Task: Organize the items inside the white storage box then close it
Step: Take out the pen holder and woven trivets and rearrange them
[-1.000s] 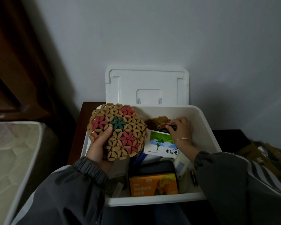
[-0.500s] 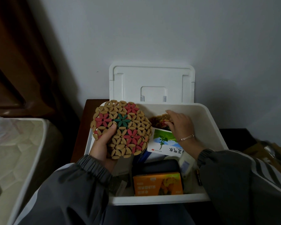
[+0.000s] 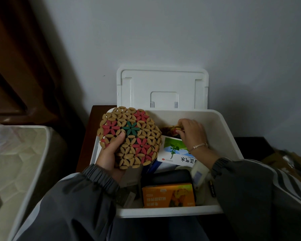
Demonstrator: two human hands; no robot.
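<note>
The white storage box (image 3: 231, 146) stands open on a dark wooden stand, its lid (image 3: 162, 87) upright against the wall. My left hand (image 3: 109, 155) grips a round beaded mat (image 3: 130, 136) with red and green flowers, held tilted above the box's left side. My right hand (image 3: 191, 134) reaches into the far part of the box, fingers curled on a second brownish beaded mat (image 3: 169, 130) that is mostly hidden. A white and green medicine carton (image 3: 174, 150) lies under my right wrist. An orange carton (image 3: 169, 194) rests on a black case (image 3: 165, 176) near the front.
A cream mattress edge (image 3: 19, 162) lies to the left, with dark wooden furniture (image 3: 16, 58) behind it. The grey wall backs the box. Small items, including a battery (image 3: 212, 188), sit along the box's right inner side. Dark clutter (image 3: 288, 160) lies at the right.
My right hand has shifted slightly toward the back of the box, over the brownish mat. My left hand keeps the flowered mat in nearly the same place.
</note>
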